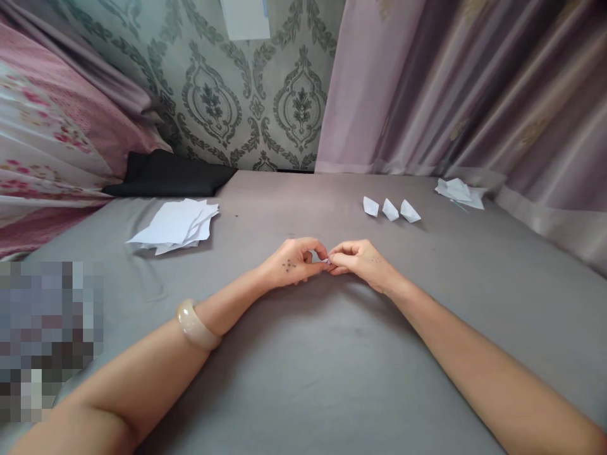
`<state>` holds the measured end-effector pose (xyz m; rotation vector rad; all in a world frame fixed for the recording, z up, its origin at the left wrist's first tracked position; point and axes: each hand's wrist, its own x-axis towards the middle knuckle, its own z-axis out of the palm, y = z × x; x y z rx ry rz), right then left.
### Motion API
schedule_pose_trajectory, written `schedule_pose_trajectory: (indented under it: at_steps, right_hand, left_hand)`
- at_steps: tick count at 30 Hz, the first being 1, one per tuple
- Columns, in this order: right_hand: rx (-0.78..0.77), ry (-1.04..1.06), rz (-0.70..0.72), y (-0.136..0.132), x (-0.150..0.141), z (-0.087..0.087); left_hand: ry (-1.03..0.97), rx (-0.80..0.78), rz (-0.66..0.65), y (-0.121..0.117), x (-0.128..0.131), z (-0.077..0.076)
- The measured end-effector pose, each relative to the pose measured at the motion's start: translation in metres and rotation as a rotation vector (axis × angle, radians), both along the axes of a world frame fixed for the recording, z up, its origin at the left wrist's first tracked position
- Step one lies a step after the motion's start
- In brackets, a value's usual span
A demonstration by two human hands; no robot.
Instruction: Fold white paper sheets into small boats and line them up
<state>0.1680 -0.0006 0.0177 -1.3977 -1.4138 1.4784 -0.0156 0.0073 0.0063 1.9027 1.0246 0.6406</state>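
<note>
Far left, flowered curtain [52, 126], pink and white, hanging to the edge of the grey sheet [303, 379] that covers the work surface. Below it a pixelated patch, contents unreadable. Next, black cloth [173, 175], rumpled, lying at the back left against the wall side. In front of it, stack of paper [177, 227]: loose white pieces, uneven edges, fanned a bit, flat on the sheet. Pale bangle [198, 325] around the left forearm, below the wrist. Patterned wallpaper [256, 107] behind, grey-green, with a white sheet of paper [245, 19] on it, cut off by the top edge.

Centre: left hand [291, 262], dark dots on its back, thumb and index brought together at the tips, pinching. Between the two hands, small piece of paper [328, 261], whitish, mostly hidden by fingers, so its shape is hard to call; looks folded. It's up against the fingertips, near the middle of the sheet. Right hand [363, 259] pinches the same piece from its side, fingertips closed together, touching or nearly touching the left ones.

Right: three folded papers [390, 210] in a row, near each other but apart. Behind, purple curtain [403, 82]. Far right, pile of white paper [459, 191], overlapping, near the curtain hem.
</note>
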Motion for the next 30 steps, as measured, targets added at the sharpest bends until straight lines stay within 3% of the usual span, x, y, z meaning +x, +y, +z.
schedule_pose_trajectory:
  at_steps: [7,18,30]
  right_hand:
    - [-0.047,0.039,0.049,0.006,0.003,0.002]
    - [-0.022,-0.021,0.088,0.009,0.001,0.006]
    - [-0.006,-0.078,0.139,0.014,0.005,0.005]
  left_hand:
    - [-0.092,-0.162,-0.113,0.012,-0.002,0.001]
    - [-0.127,-0.173,-0.210,0.020,-0.006,0.002]
    - [-0.162,-0.183,-0.212,0.022,-0.007,0.002]
